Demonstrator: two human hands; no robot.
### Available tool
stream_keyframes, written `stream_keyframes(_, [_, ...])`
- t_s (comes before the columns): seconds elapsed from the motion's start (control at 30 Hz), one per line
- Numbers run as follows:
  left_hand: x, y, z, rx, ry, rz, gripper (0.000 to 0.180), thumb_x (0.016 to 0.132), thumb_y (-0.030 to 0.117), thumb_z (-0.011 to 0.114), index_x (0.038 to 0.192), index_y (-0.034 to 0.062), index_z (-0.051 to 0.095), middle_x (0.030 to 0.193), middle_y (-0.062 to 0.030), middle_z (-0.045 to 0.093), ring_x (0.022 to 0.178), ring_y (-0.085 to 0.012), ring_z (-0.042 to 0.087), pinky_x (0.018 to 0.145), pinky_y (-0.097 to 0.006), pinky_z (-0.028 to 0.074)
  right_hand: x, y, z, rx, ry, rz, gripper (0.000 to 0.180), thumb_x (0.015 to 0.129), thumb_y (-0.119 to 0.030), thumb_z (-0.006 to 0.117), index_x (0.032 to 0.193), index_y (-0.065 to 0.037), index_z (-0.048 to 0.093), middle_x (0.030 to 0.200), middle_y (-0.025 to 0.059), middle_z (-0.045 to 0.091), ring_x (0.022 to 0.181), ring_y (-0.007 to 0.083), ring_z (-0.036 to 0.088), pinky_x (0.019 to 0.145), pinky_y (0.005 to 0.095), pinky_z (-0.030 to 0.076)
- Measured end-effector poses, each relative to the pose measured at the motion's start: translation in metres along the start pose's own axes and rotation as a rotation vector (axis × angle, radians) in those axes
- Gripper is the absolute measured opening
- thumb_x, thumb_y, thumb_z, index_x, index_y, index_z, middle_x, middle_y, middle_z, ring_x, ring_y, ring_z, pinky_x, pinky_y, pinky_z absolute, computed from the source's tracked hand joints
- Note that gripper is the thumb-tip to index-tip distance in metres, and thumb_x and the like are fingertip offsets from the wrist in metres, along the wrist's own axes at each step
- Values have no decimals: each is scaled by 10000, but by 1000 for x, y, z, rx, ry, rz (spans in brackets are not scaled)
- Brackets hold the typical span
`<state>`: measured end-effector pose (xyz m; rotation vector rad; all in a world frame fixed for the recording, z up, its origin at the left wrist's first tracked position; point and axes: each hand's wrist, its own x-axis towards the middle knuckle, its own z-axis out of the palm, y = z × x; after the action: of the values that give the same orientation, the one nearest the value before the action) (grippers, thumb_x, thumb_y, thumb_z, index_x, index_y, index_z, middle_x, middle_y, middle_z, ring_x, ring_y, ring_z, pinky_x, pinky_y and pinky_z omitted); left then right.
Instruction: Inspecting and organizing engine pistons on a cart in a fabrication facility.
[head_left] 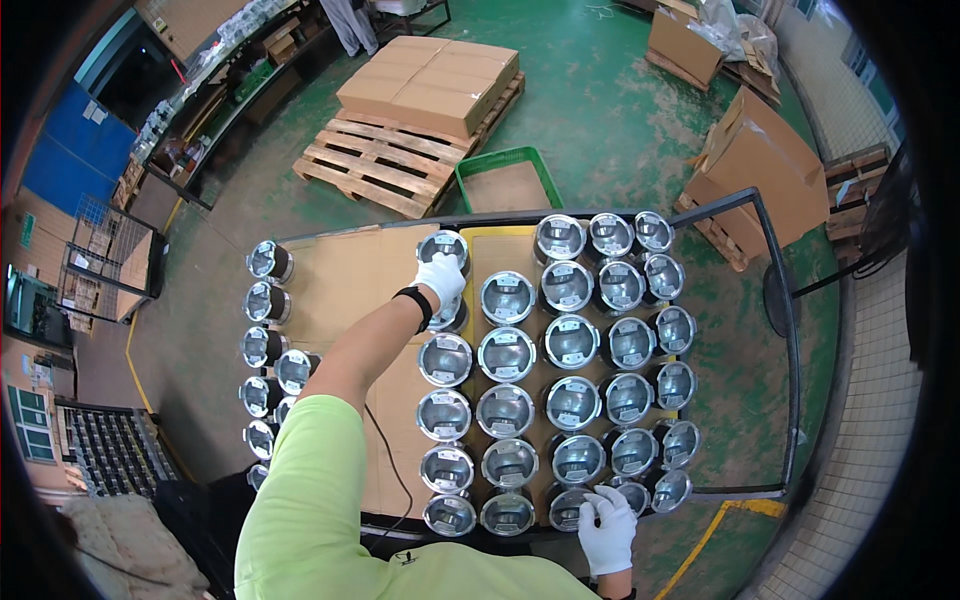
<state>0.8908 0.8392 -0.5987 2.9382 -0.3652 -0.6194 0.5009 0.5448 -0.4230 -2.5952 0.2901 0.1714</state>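
The piston (440,243) under the left hand (441,277) stands at the far edge of the table (380,500), at the head of a column running back toward the person; that white-gloved hand reaches over its near side, fingers close together and curled down, though whether they grip it or merely rest on it I cannot tell; the next piston nearer is partly hidden beneath the hand and the wrist, which wears a black band (414,306); the right hand (607,530), gloved too, is at the near edge beside the last pistons of the right-hand columns, its fingers loosely bent with the thumb standing apart and nothing seen between them; whether its fingertips touch the metal I cannot tell; silvery pistons with dark sides fill the right part of the table in columns, over a yellow panel (500,243); another column lines the left edge, with a few more just inside it, partly covered by the light green sleeve (305,490); bare brown cardboard (350,275) lies between, crossed by a thin dark cable (388,445); past the far edge are a green crate (549,178), a wooden pallet (375,160) bearing a large flat carton (430,80), and a co-worker's legs (350,25); a tall open carton (760,175) stands to the right.
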Motion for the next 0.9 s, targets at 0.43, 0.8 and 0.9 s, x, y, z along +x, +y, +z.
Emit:
stream_keyframes(0.43, [17, -2, 11, 71, -54, -11, 372, 774, 144, 696, 1146, 152, 689, 1246, -191, 531, 1137, -385, 577, 894, -472, 530, 25, 8, 16, 21, -100, -17, 183, 807, -157, 689, 954, -60, 736, 1054, 175, 678, 918, 344, 664, 809, 438, 531])
stream_keyframes(0.8, [28, 11, 10, -111, -123, -182, 424, 891, 169, 596, 1310, 131, 548, 1358, -167, 523, 1225, -413, 543, 985, -511, 465, 11, 18, 18, -38, -79, -38, 212, 806, -182, 689, 978, -68, 739, 1088, 165, 681, 935, 340, 671, 823, 430, 535])
stream_keyframes(0.9, [6, 22, -6, 55, -114, -67, 577, 732, 120, 763, 1282, 69, 594, 1345, -143, 522, 1285, -354, 489, 957, -507, 488, 6, 17, 23, -58, -65, -64, 209, 807, -191, 688, 974, -77, 742, 1101, 163, 677, 938, 338, 670, 823, 434, 535])
